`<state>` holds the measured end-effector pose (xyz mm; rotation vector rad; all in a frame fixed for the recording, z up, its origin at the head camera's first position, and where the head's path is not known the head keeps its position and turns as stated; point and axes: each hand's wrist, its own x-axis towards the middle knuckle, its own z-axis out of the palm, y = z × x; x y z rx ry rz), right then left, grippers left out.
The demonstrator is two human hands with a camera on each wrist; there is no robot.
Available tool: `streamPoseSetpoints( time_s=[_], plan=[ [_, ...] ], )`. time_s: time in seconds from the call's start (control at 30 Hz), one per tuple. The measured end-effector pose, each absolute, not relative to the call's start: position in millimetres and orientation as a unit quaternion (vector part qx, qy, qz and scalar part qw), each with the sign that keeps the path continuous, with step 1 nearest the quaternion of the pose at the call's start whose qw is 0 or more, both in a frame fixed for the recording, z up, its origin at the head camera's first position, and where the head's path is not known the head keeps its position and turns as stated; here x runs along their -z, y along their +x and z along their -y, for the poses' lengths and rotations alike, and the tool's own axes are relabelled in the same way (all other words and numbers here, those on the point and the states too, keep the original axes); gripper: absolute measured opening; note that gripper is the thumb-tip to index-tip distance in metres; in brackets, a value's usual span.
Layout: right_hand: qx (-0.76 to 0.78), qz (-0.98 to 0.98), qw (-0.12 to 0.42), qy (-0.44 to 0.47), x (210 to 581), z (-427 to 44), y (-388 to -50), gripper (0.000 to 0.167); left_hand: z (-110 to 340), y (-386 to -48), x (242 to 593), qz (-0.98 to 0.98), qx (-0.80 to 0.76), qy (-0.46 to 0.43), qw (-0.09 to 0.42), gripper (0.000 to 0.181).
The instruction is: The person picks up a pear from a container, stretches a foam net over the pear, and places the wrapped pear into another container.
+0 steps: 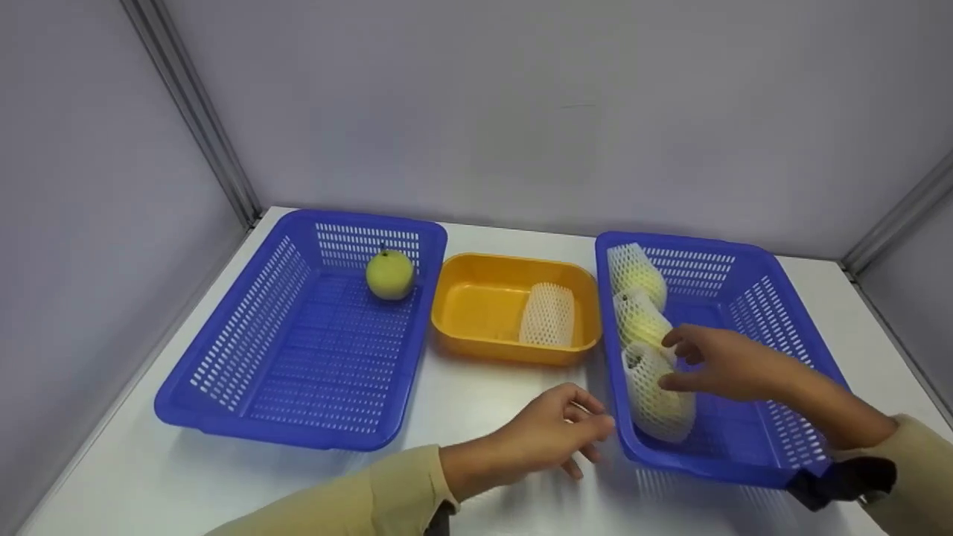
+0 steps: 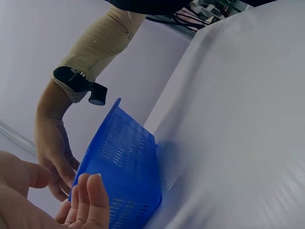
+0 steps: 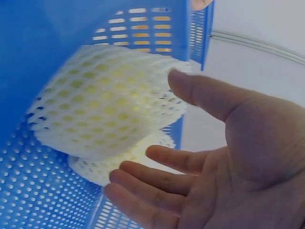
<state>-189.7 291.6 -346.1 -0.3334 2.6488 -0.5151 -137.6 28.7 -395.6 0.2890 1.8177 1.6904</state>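
Along the left side of the right blue basket lie three pale yellow round fruits in white foam nets, in a row. My right hand hovers over the nearest netted fruit, fingers spread and nothing held. In the right wrist view, the thumb is close beside a netted fruit; whether it touches cannot be told. Just outside that basket's left wall, my left hand hangs over the table with loosely bent fingers, holding nothing. A bare yellow-green fruit with a stem sits in the left blue basket.
Between the baskets stands an orange tub with an empty white foam net in it. Everything stands on a white table, with a grey panel behind and panels at both sides.
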Motion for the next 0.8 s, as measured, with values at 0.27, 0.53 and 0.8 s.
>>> streamPoseSetpoints(
  time_s=[0.27,0.53,0.8],
  plan=[
    [0.252,-0.951,0.117,-0.136,326.9,-269.9,-181.7,0.039,15.3,-156.0,340.9,-0.730,-0.571,0.219,0.303,0.020],
    [0.358,-0.910,0.152,-0.144,317.7,-219.0,-179.4,0.032,69.2,-201.1,298.3,-0.778,-0.545,0.246,0.193,0.025],
    [0.476,-0.836,0.188,-0.199,322.4,-153.8,-167.5,0.030,130.1,-265.0,296.6,-0.835,-0.522,0.156,0.082,0.031]
  ],
)
